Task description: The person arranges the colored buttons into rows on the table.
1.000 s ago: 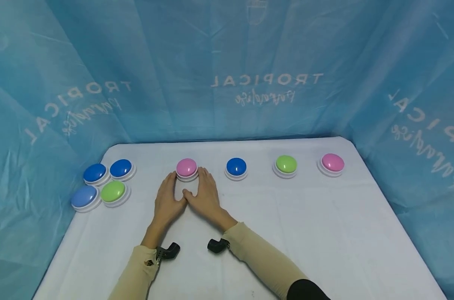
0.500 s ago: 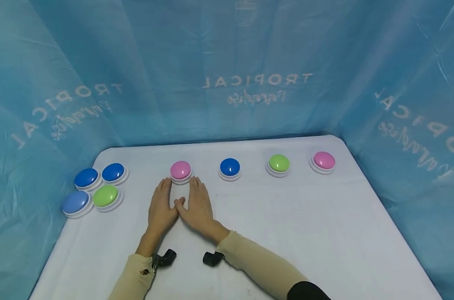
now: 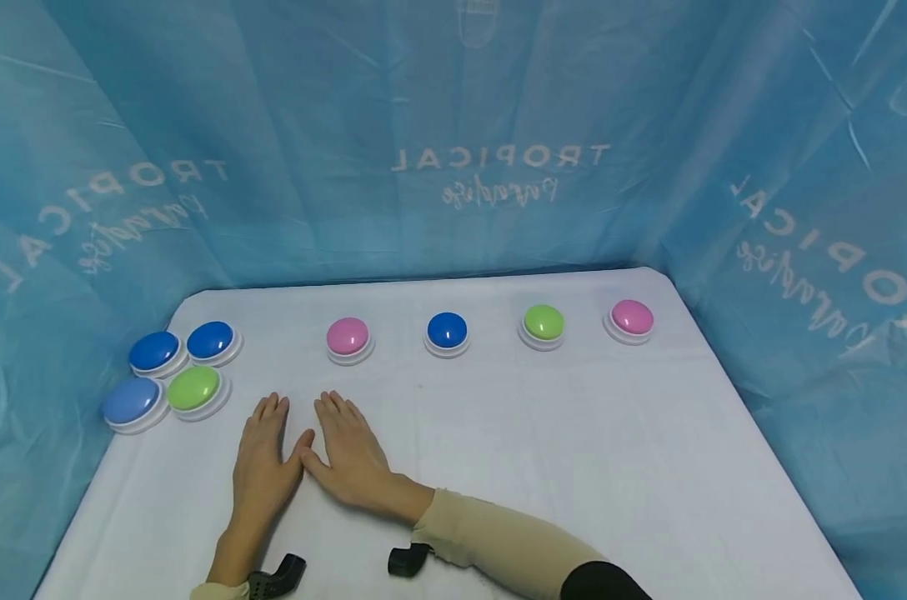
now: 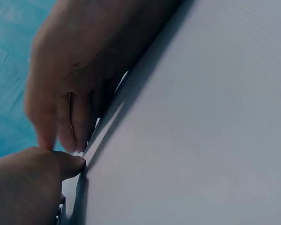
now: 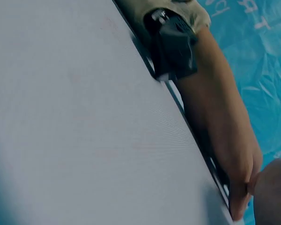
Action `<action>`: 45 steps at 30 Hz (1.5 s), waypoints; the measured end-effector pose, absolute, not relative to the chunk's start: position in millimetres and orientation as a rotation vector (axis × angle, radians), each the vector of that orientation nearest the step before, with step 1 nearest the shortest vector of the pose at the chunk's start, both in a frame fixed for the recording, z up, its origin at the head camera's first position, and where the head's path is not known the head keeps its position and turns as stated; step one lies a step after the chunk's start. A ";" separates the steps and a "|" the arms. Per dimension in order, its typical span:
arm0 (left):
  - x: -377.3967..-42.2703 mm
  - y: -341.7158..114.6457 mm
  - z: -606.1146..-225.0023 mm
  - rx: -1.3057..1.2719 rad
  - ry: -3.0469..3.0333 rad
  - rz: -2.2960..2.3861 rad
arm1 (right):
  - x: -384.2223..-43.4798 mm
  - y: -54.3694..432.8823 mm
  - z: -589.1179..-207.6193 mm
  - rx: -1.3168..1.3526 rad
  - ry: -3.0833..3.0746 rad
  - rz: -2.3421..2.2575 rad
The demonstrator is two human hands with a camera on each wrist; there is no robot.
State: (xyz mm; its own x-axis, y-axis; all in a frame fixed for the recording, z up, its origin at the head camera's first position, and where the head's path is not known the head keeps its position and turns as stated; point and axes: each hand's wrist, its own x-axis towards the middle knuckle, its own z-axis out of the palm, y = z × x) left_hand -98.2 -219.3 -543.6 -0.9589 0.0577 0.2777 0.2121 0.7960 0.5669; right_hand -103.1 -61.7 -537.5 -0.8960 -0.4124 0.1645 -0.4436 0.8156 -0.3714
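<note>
My left hand (image 3: 264, 467) lies on the white tabletop with its fingers straight, pointing toward the back. Beside it, my right hand (image 3: 352, 454) also has straight fingers, and the two thumbs meet or nearly meet. Neither hand holds anything. Beyond the fingertips and apart from them stands a pink push button (image 3: 348, 336) on a round white base. Left of my left hand is a green push button (image 3: 193, 388), grouped with a light blue button (image 3: 130, 401) and two dark blue buttons, one at the back (image 3: 211, 339) and one further left (image 3: 153, 351).
Along the back, right of the pink button, stand a blue button (image 3: 447, 331), a green button (image 3: 543, 322) and another pink button (image 3: 633, 317). Blue printed curtains (image 3: 423, 233) surround the white table (image 3: 573, 458) behind and at both sides.
Both hands have drawn back from the pink button, toward the person and left; earlier their fingertips were at its base. The whole head view has shifted slightly. The buttons keep their arrangement.
</note>
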 end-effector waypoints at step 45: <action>-114.4 -280.2 -544.0 0.585 -2.364 -1.074 | -191.8 -154.0 -542.1 1.021 -2.909 0.684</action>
